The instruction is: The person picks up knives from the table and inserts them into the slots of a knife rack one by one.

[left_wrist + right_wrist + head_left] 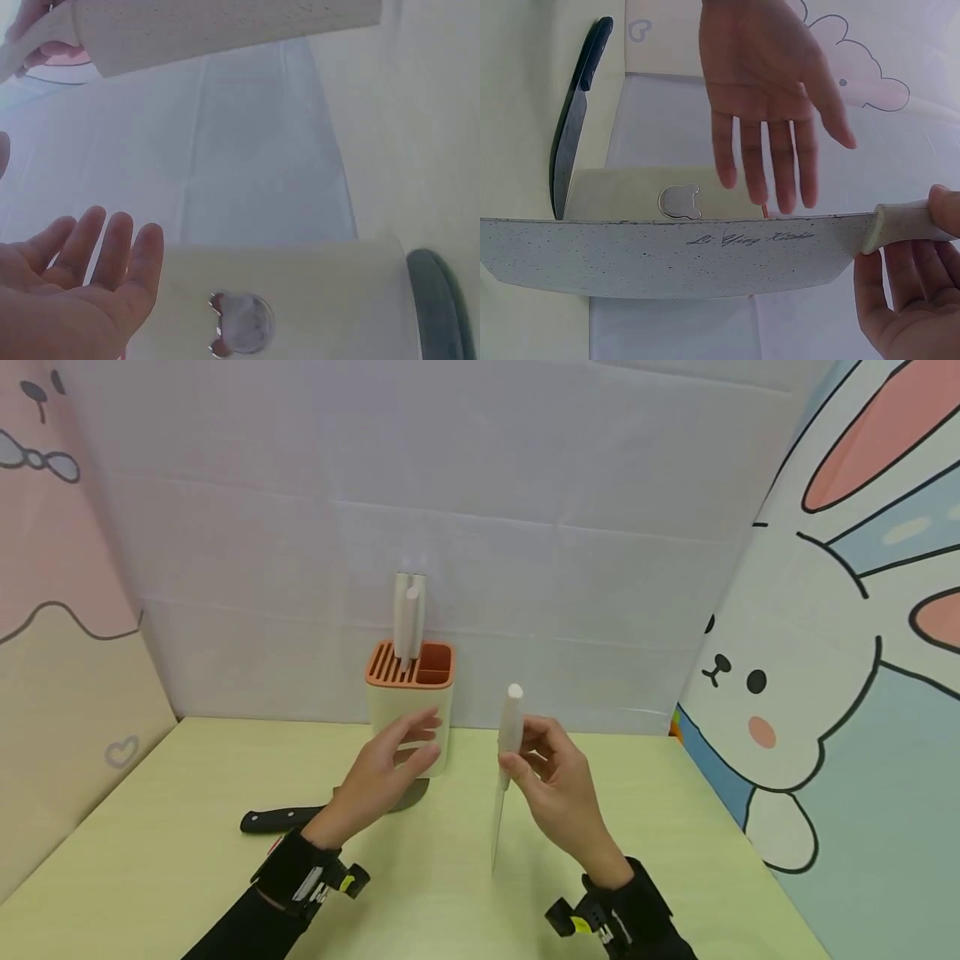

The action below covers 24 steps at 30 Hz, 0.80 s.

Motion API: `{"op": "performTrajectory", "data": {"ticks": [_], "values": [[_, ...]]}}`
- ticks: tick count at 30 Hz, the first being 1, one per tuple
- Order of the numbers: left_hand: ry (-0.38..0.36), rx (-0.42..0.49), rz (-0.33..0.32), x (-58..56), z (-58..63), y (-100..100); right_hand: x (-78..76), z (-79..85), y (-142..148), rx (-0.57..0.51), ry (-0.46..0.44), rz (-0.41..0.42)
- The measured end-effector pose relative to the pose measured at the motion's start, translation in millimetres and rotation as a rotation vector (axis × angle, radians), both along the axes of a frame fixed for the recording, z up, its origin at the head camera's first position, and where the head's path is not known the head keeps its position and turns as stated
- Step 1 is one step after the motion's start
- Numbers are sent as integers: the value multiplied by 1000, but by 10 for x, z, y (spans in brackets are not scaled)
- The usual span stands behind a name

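Note:
My right hand grips a kitchen knife by its white handle, the handle up and the blade hanging down over the table. In the right wrist view the knife's broad speckled blade bears dark lettering. My left hand, fingers spread and holding nothing, hovers in front of the cream knife block with its orange slotted top. Behind and below that hand, a black-handled knife lies on the table; the left forearm partly covers it. Its dark blade shows whole in the right wrist view.
Several white-handled knives stand in the block's slots, beside two square compartments. The pale yellow table meets a white sheet at the back. Cartoon-printed panels close off both sides.

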State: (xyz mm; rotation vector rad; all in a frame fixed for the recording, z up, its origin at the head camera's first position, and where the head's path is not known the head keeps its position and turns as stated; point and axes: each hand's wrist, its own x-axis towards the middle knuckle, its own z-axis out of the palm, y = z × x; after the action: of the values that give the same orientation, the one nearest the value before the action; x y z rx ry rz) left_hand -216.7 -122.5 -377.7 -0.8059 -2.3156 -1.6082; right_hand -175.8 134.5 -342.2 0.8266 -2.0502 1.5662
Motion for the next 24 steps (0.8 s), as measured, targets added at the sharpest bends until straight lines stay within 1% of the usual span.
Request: {"op": "performTrajectory", "data": {"ticks": [3,5,9,12,18,24], "values": [[14,44,-4,27,136,127,0,-17,-5,-9,4,-5],[24,64,-18,52,232,209,0,-22,-11,-11,4,-6],[56,82,-49,101,413,347,9,-25,-25,1,9,-7],[72,94,-70,123,515,420,14,-22,-37,8,15,-8],[87,125,-106,144,659,533,21,-18,-41,4,23,-6],[124,132,-132,164,742,637,19,-17,-37,-5,35,11]]}}
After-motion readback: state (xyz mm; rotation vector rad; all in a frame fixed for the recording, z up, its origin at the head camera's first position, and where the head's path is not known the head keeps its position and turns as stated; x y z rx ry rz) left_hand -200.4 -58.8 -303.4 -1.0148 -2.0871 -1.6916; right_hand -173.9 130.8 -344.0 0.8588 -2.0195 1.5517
